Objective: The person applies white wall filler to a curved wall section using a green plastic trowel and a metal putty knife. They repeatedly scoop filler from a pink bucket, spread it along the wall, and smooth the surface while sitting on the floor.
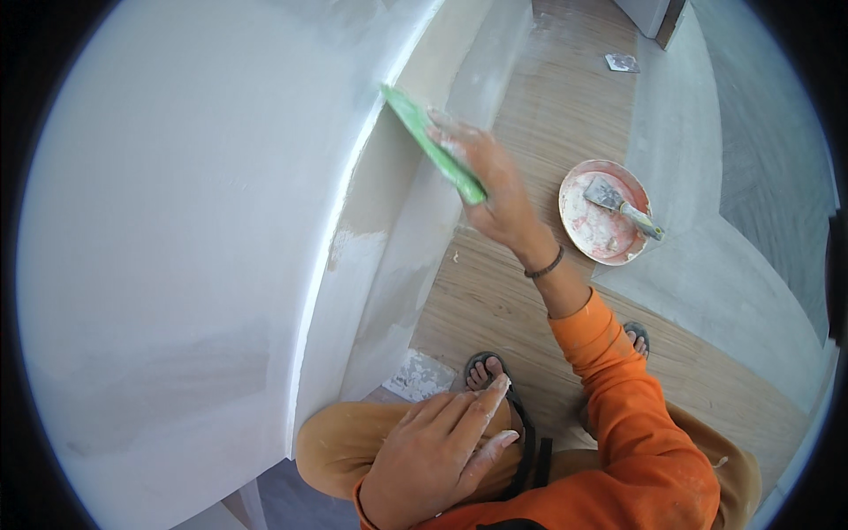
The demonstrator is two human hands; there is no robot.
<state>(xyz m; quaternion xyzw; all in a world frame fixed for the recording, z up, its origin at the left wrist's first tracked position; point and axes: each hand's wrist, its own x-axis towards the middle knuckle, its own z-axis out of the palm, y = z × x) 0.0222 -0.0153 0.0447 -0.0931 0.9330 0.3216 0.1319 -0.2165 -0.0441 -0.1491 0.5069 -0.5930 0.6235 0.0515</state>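
Observation:
My right hand (492, 175) is stretched forward, its fingers closed round a flat green spreader (431, 146). The spreader's far tip meets the bright edge of the large white panel (203, 203) on my left. White smears mark the fingers. My left hand (437, 446) lies over my bent left knee with its fingers extended and nothing in it; thumb and fingertips carry white filler. Right of my outstretched arm, a round bowl (575, 235) with pinkish-white residue stands on the floor. Lying across it is a putty knife (623, 205), handle over the rim.
A ledge (362, 243) with patches of white filler runs below the panel's edge. Beneath me is a wood-patterned floor (565, 97), with a grey strip (676, 132) to the right. A small whitish plate (623, 63) lies farther off, and a white-spattered piece (419, 374) lies near my left foot.

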